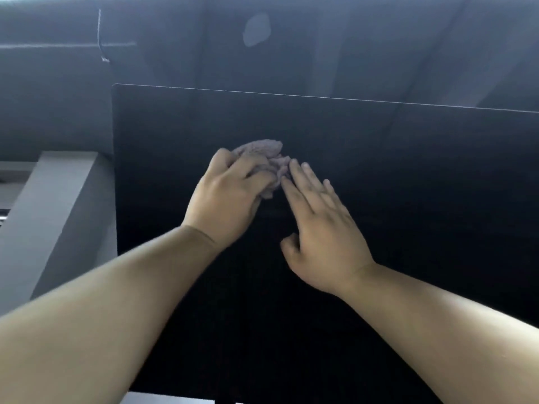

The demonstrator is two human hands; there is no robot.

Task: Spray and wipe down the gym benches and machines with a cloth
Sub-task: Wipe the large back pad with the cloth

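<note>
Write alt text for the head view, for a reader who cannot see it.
The left hand grips a bunched pale cloth against a flat black surface; the right hand lies flat beside it, straight fingers reaching the cloth.

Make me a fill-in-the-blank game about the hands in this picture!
1. The left hand grips a crumpled ___.
2. The right hand, with its fingers straight, holds ___.
3. Both hands are over a flat panel whose colour is ___.

Missing words: cloth; nothing; black.
</note>
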